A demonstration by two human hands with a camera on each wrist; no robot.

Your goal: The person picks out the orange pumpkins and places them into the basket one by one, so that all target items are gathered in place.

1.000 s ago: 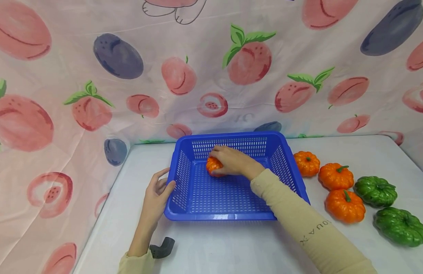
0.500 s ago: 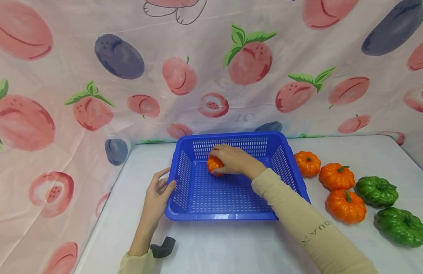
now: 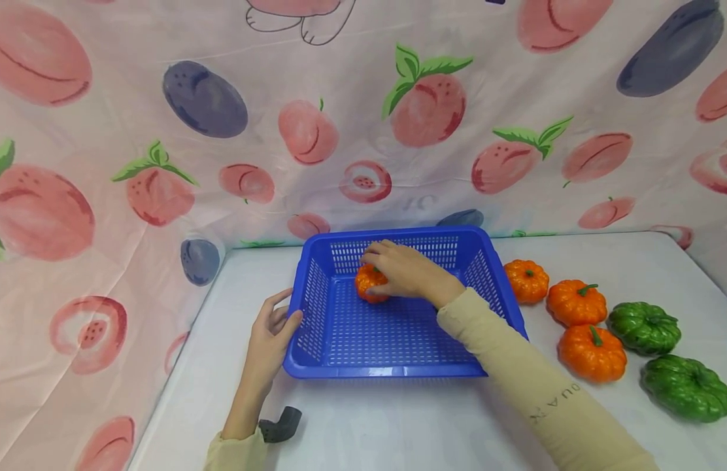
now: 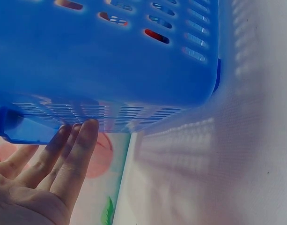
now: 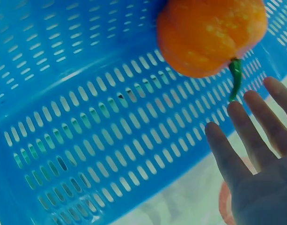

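Observation:
A blue perforated plastic basket (image 3: 393,371) stands on the white table. Inside, towards its back left, sits a small orange pumpkin (image 3: 369,282) with a green stem, partly covered by my right hand (image 3: 407,269). The right wrist view shows that hand's fingers (image 5: 251,136) extended and spread beside the pumpkin (image 5: 211,35), with a gap to its stem. My left hand (image 3: 270,337) is at the basket's left side, thumb and index finger touching the rim. In the left wrist view its fingers (image 4: 70,168) lie fairly straight against the basket's outer wall (image 4: 110,65).
Right of the basket lie several more pumpkins: orange ones (image 3: 593,354) nearer it and two green ones (image 3: 686,388) farther right. A black bent pipe-like piece (image 3: 281,425) lies beside my left wrist. A fruit-print cloth (image 3: 410,216) hangs behind and at the left.
My right hand has let go of the orange pumpkin and moved slightly up and right, uncovering more of it. The left hand and basket have stayed in place.

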